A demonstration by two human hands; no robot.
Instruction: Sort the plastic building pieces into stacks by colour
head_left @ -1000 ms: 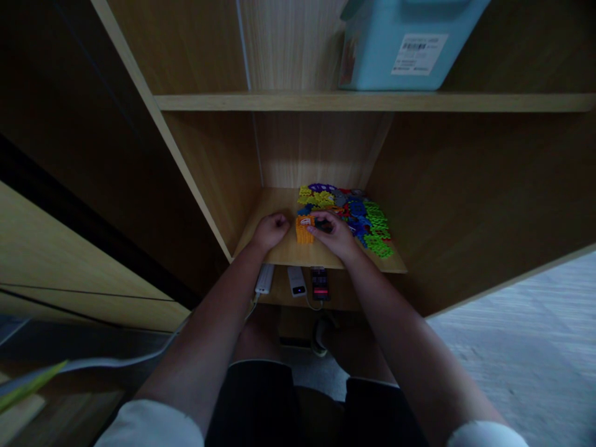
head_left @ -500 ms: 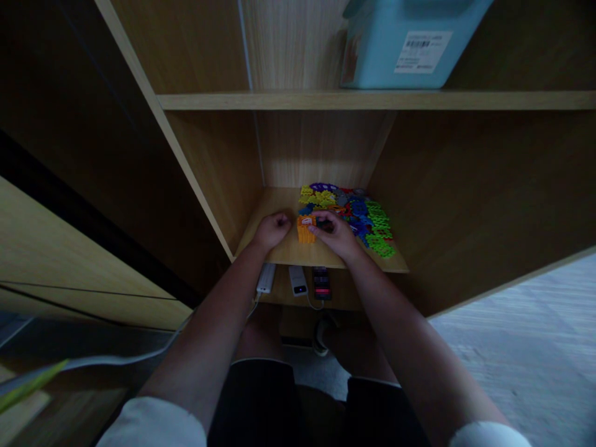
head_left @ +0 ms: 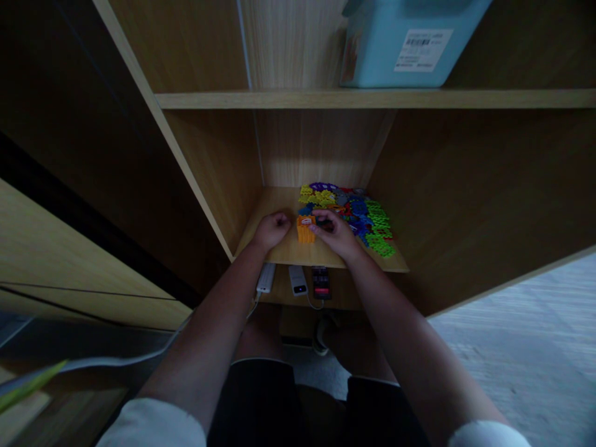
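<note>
A small stack of orange plastic pieces [head_left: 305, 230] stands on the lower wooden shelf [head_left: 284, 251]. My right hand [head_left: 338, 234] is curled beside it, with thumb and fingers pinched on its right side and top. To the left of the stack rests my left hand [head_left: 271, 228], closed in a loose fist on the shelf; I cannot make out anything inside it. A heap of interlocking pieces [head_left: 358, 214] in yellow, purple, blue, red and green lies behind and to the right of my right hand.
A light blue storage box [head_left: 405, 40] with a barcode label sits on the upper shelf [head_left: 372, 99]. Below the lower shelf lie a white device [head_left: 266, 277], another white device [head_left: 297, 280] and a dark one [head_left: 320, 283]. A white cable [head_left: 116, 361] runs left.
Almost nothing has moved. My right hand and the orange stack have shifted a touch farther in on the shelf; my left fist stays put.
</note>
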